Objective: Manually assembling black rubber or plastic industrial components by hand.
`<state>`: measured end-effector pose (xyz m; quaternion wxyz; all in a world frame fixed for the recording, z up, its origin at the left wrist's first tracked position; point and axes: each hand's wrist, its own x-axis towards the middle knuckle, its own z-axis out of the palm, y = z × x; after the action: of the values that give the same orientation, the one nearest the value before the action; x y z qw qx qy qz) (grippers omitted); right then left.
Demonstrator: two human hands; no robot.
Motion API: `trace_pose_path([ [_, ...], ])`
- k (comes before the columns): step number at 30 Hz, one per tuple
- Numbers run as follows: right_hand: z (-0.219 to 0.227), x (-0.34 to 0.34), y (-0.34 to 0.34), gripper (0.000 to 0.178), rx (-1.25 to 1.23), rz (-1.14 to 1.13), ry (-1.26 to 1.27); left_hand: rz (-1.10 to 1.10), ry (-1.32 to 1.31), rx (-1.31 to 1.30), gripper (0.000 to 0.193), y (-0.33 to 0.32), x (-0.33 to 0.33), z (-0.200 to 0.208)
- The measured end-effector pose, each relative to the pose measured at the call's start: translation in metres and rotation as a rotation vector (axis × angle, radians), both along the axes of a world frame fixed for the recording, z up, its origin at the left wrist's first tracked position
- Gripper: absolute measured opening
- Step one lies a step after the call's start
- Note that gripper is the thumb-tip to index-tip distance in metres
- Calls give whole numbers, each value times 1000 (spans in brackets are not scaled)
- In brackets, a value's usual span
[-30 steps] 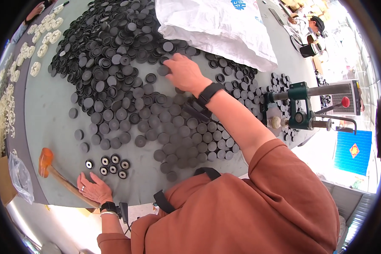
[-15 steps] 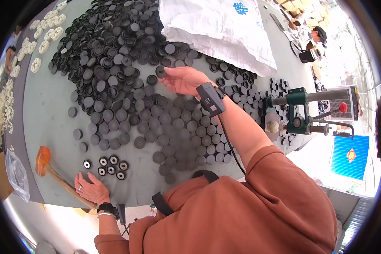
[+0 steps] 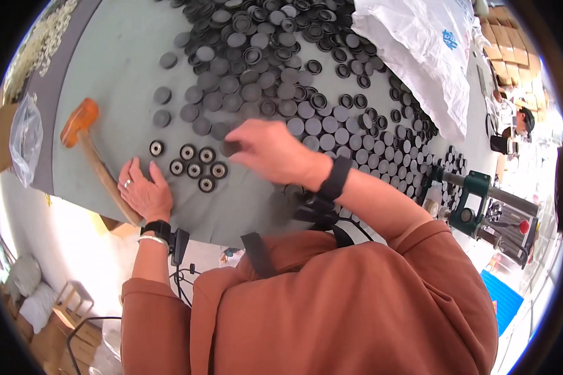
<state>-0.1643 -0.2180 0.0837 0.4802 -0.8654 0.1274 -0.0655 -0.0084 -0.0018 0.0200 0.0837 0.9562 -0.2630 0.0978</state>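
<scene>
My right hand is over the table, thumb and fingers pinched on a round black cap, blurred by motion. Just left of it, several dark wheels with metal centres form a cluster, and one more such wheel sits apart. Flat on the table, with fingers spread and nothing in them, my left hand rests below that single wheel. The wooden handle of an orange-headed mallet runs beside and partly under this hand.
Loose black caps are heaped at the far side, spreading right in rows. A white sack lies beyond them. On the right stands a green hand press. A clear plastic bag hangs at the left edge. Another person is far right.
My right hand has come nearer and down toward the wheels, carrying the black cap from the heap. The whole view has shifted; my left hand still lies beside the mallet handle.
</scene>
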Motion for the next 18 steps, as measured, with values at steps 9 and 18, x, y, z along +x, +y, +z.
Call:
trace_pose_path([
  [9, -47, -3, 51, 28, -538, 271, -128, 12, -1, -39, 38, 6, 1, -2],
  [18, -42, -4, 65, 30, -929, 398, -80, 10, -6, -44, 38, 0, 0, 2],
])
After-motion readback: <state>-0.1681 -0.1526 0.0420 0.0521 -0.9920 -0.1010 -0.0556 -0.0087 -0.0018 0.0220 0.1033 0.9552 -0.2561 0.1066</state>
